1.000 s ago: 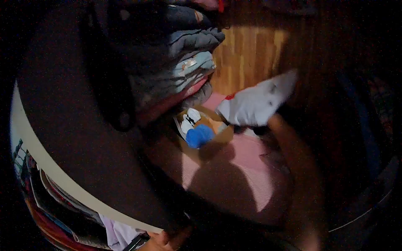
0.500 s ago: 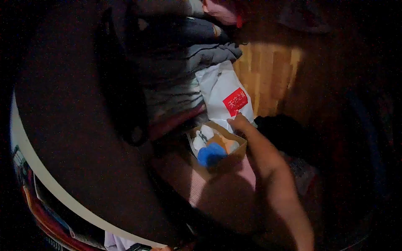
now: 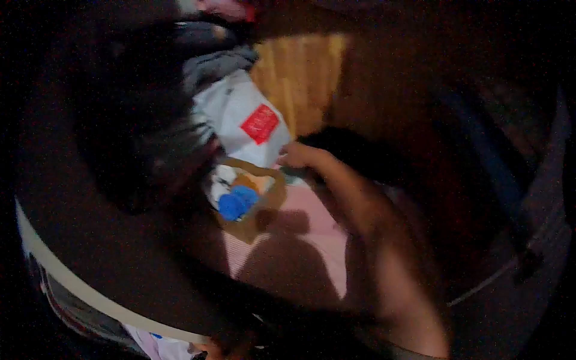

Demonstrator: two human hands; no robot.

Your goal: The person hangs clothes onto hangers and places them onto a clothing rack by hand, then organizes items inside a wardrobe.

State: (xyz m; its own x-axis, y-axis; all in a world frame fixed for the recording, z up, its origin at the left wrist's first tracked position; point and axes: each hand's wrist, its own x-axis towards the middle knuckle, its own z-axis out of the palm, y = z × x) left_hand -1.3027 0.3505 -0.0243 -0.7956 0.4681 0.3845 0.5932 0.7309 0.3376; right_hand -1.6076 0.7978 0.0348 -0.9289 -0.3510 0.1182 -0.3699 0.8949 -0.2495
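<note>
My right hand (image 3: 295, 155) reaches in from the lower right, at the lower right edge of a white plastic bag (image 3: 231, 108) with a red printed label. Its fingers point down and look bent, but blur hides whether they grip anything. Just below and left of it stands an open cardboard box (image 3: 273, 201). Inside the box are blue round pieces (image 3: 237, 203) and white and orange items, too blurred to name. At the bottom edge, a skin-coloured patch (image 3: 207, 348) beside pale cloth may be my left hand; its fingers cannot be made out.
Pink striped fabric (image 3: 312, 210) lies under the box. Folded dark clothes (image 3: 219, 63) are piled behind the bag, and a black heap (image 3: 348, 147) sits to the right. Wooden floor (image 3: 300, 66) shows beyond. A large dark surface with a pale rim (image 3: 90, 300) fills the left.
The view has shifted, so the bag and box appear farther left. My right hand has moved from over the bag's lower part to its right edge.
</note>
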